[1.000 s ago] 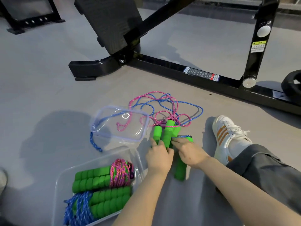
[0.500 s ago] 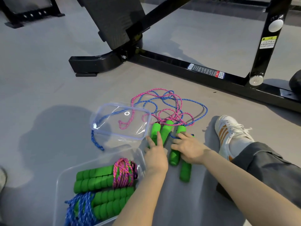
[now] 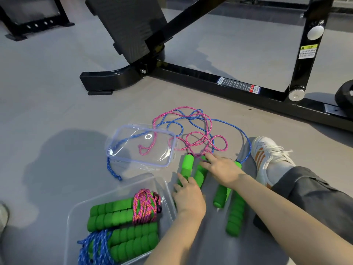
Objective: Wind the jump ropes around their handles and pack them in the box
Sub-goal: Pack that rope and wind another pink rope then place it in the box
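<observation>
A clear plastic box [image 3: 76,213] at the lower left holds a pink-wound handle pair [image 3: 114,211] and a blue-wound handle pair [image 3: 133,240]. Just right of it, several loose green foam handles lie on the floor: two side by side [image 3: 187,165] and two further right [image 3: 236,213]. Their pink rope [image 3: 178,107] and blue rope [image 3: 238,129] lie tangled beyond them. My left hand [image 3: 188,197] rests its fingertips on the lower end of the leftmost handles. My right hand [image 3: 222,170] lies flat over the handles, fingers straight, reaching the pink rope's end.
The box's clear lid [image 3: 133,155] lies on the floor over parts of both ropes. A black gym bench frame [image 3: 210,79] crosses behind. My white shoe [image 3: 267,155] and grey trouser leg are at the right, a black weight plate [image 3: 345,94] at the far right edge.
My right hand has slid forward from the handles' middles to their rope ends. My left hand has drawn back toward the handles' lower ends. The handles lie more spread apart.
</observation>
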Demonstrator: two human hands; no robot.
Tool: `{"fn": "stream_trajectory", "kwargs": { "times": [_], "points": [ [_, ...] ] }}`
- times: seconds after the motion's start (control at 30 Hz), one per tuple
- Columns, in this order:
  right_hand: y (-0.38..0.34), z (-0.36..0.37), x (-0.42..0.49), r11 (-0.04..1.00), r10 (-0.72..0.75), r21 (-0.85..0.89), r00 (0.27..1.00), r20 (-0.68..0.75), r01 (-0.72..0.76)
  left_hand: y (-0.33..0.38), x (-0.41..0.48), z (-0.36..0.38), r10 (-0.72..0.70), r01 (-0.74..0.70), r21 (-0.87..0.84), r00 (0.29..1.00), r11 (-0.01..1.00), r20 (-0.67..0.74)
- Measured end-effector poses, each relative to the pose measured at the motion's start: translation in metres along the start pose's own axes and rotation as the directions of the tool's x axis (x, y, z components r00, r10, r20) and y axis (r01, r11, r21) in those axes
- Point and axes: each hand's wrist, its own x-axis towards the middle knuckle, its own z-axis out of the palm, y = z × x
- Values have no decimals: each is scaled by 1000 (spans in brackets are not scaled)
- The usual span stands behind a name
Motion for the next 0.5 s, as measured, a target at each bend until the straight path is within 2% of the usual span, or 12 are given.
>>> {"fn": "stream_trajectory", "kwargs": {
  "times": [0.1, 0.17, 0.2, 0.3, 0.37, 0.4, 0.5],
  "points": [
    [0, 12, 6, 989, -99, -118, 989, -109, 86, 1, -10, -2, 1, -1, 35, 1000, 999, 12],
    [-1, 17, 8, 983, -144, -130, 986, -89, 132, 1, -9, 3, 26, -21, 50, 996, 999, -86],
    [-3, 18, 8, 976, -182, -143, 978, -101, 167, -2, -5, 6, 13, -3, 118, 996, 993, -87],
    [-4, 21, 9, 959, -254, -184, 938, -234, 214, -7, 11, 29, 55, -33, 108, 975, 994, -214],
    [-3, 22, 8, 964, -252, -158, 925, -283, 214, -4, 6, 22, 105, -77, 142, 975, 987, -197],
    [-3, 21, 6, 969, -239, -136, 932, -272, 208, -5, 6, 24, 123, -99, 147, 979, 984, -160],
    [4, 21, 7, 984, -173, -79, 957, -231, 158, -14, 8, 34, 183, -157, 153, 969, 976, -166]
  ]
}}
